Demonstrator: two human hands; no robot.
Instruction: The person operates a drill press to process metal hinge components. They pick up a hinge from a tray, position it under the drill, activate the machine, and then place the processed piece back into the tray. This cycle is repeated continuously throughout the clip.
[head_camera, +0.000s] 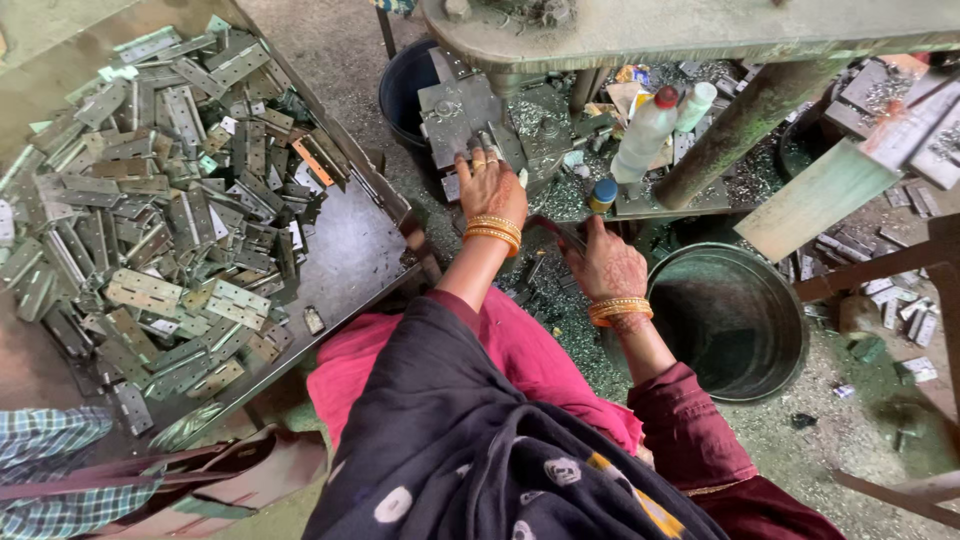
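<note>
My left hand (492, 188), with rings and orange bangles, reaches forward, its fingers lying on the grey metal die block (455, 108) of a press machine. Whether it holds a small part there is hidden under the fingers. My right hand (607, 266), also bangled, is lower and to the right, closed on a thin dark metal strip (552, 230) that points left toward the block. Metal shavings cover the surface under both hands.
A large metal tray (350, 250) at left holds several flat hinge plates (160, 200). A round dark bucket (735, 320) stands at right. Plastic bottles (645, 135) stand by the press. A rusty pillar (745, 125) slants behind them. A dark bin (405, 85) sits at the back.
</note>
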